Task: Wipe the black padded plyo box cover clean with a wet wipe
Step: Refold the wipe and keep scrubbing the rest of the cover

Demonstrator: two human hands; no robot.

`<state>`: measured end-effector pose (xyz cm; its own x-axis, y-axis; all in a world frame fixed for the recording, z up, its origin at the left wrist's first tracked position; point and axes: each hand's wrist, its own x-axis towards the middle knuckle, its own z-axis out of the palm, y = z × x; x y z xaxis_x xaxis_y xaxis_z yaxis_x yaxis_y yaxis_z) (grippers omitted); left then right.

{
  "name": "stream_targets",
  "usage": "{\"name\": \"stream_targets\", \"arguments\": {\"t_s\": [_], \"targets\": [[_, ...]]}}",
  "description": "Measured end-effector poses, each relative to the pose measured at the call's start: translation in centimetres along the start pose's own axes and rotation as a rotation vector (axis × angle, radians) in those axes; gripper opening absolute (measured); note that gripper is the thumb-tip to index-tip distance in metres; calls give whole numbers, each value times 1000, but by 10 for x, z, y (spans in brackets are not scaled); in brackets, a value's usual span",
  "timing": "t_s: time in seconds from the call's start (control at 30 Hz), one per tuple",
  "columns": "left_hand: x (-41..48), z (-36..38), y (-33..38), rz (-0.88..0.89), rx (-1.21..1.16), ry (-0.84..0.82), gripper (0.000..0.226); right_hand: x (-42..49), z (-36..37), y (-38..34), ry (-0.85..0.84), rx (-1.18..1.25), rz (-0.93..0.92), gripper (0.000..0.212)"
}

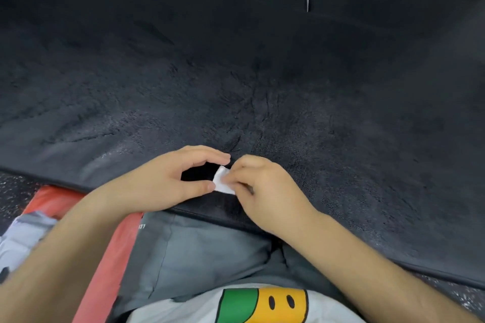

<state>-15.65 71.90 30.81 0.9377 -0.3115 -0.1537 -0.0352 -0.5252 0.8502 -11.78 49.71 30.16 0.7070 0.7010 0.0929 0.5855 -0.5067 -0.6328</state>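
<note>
Left hand [170,181] and right hand [265,186] both pinch the little wet wipe [223,181], 6 o'clock on the black cover [236,73].

My bare forearms reach forward and angle inward, so my hands meet in front of me. My left hand [168,181] curves into a C, with the thumb tip against the edge of the small folded wet wipe [223,183] and the forefinger arched over it. My right hand [265,186] is knuckles-up, its fingers [244,173] curled and pinching the wipe's other side.
</note>
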Motion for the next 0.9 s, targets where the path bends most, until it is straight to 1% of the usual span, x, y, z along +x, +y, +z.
{"name": "stream_targets", "arguments": {"t_s": [0.07, 0.2, 0.27, 0.33, 0.4, 0.43, 0.53, 0.57, 0.6, 0.63, 0.7, 0.73, 0.77, 0.83, 0.9], "targets": [[0, 0, 2, 14, -36, 29, 46, 1, 4, -5, -20, -16, -18, 21], [-5, -9, 0, 42, -29, 90, 30, -12, 3, -24, -173, 12, -118, 21], [-7, -13, -2, 41, 27, 110, 28, 3, 0, -13, -141, -39, -112, 22], [-7, -15, -3, 38, 75, 118, 29, 24, -2, 3, -27, -89, -30, 23], [-5, -17, -5, 31, 94, 121, 32, 33, 0, 7, 30, -89, 29, 22], [-5, -16, -6, 41, 104, 130, 30, 29, 2, 0, 6, -88, 12, 22], [-3, -17, -11, 41, 85, 136, 24, 7, 7, -26, -150, -41, -107, 23], [-2, -19, -12, 37, 82, 124, 24, 9, 4, -24, -164, -45, -118, 24], [1, -20, -13, 42, 87, 115, 25, 18, 2, -16, -140, -79, -107, 25], [4, -21, -14, 49, 99, 108, 25, 30, -1, -4, -75, -126, -71, 26], [9, -22, -15, 51, 97, 107, 26, 54, -6, 18, 69, -193, 42, 24], [12, -22, -17, 40, 90, 113, 27, 59, -7, 22, 92, -195, 86, 22], [15, -22, -18, 23, 86, 121, 28, 58, -5, 20, 78, -202, 101, 20], [19, -21, -20, 3, 112, 138, 29, 43, -1, 8, 8, -213, 59, 18], [23, -20, -22, 16, 186, 150, 31, 33, -4, 3, -17, -176, 40, 17]]}}
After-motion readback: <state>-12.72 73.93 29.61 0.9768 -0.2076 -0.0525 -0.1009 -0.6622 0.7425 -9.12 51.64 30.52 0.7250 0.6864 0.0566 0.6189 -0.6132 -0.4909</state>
